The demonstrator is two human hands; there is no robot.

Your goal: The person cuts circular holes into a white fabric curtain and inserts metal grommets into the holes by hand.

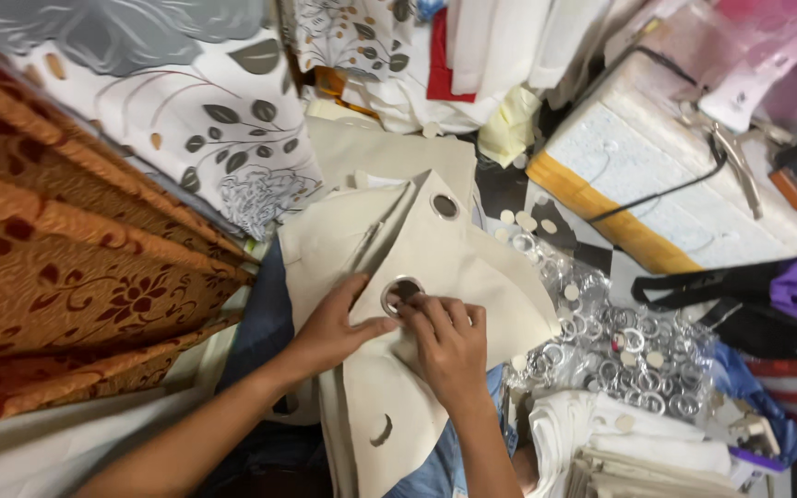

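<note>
Left hand (329,327) lies flat on the cream curtain panel (472,263), thumb braced beside the metal eyelet ring (401,293); fingers spread, gripping nothing. Right hand (449,346) bends its fingertips onto the ring's lower edge, pressing rather than closing round it. Panel is draped over the lap, ring near its middle fold. Second eyelet (445,206) sits further up, apparently fitted; a crescent cut (382,432) below has none. Judgement: ring is being seated into its hole. Next move likely calls for even pressure all round, with cloth kept taut. Bag of loose rings (624,355) lies just to the right.
</note>
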